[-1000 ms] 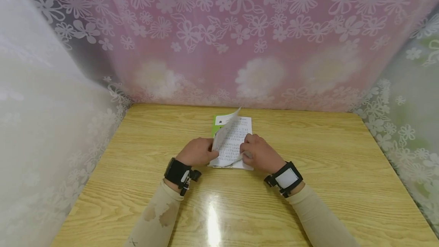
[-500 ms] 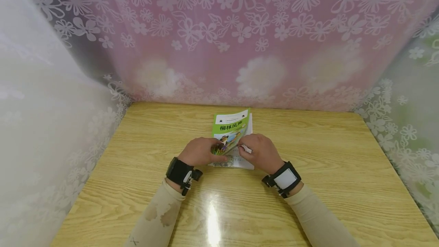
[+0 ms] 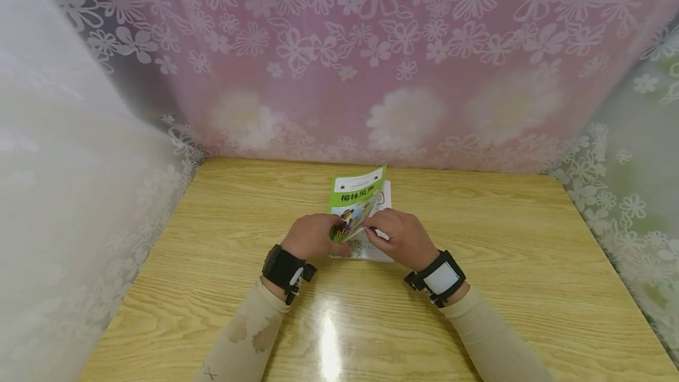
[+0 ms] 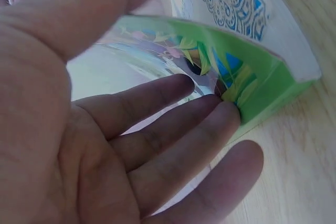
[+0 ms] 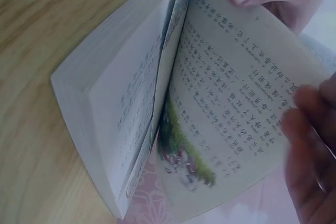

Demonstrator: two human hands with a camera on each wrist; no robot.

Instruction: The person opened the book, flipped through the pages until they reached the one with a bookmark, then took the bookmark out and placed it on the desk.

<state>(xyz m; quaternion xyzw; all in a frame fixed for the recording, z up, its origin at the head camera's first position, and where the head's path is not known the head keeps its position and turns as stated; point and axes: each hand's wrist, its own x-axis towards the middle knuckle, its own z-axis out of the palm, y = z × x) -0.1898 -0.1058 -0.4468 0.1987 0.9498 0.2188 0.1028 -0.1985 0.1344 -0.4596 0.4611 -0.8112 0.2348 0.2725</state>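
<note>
A paperback book lies on the table, its green-and-white illustrated front cover lifted and bent up along its right side. My left hand is at the book's lower left. In the left wrist view its fairly straight fingers touch the outside of the cover, and the thumb reaches over the cover's edge. The right wrist view shows that thumb on a printed page with a small colour picture. My right hand pinches the lifted edge of cover and pages between thumb and forefinger; its fingertips are partly blurred.
The wood-grain table extends around the book. A pink flowered curtain hangs behind its far edge, with pale flowered sheets at both sides. Each wrist wears a black strap with a small camera.
A second ago a loose text page stood raised; then the front cover came up and shows its title. Since then the right hand shifted slightly left, and a red-outlined page shows beneath.
</note>
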